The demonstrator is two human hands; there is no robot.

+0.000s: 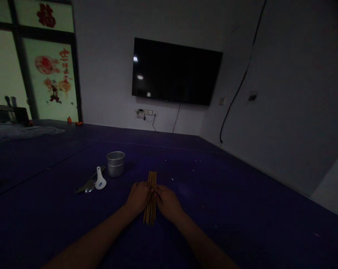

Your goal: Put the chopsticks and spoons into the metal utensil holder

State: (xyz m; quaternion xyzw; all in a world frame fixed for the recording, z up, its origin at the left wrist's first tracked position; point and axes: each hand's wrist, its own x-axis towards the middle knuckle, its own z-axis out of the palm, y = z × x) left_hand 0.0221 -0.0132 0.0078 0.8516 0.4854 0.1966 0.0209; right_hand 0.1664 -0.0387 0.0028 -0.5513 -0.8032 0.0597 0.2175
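Observation:
A bundle of light brown wooden chopsticks lies lengthwise on the dark blue table surface in front of me. From its left side my left hand closes round the bundle near the middle. Opposite it, my right hand grips the same bundle, the thumbs almost meeting on top. Most of my fingertips are hidden behind the hands. The chopsticks' far ends stick up past my hands and their near ends fan out slightly.
Left of my hands stands a grey metal cup. Beside it lie a white ceramic spoon, a metal spoon and thin dark utensils. Small white scraps dot the surface. Clear plastic sheeting lies far left; a wall with a television rises behind.

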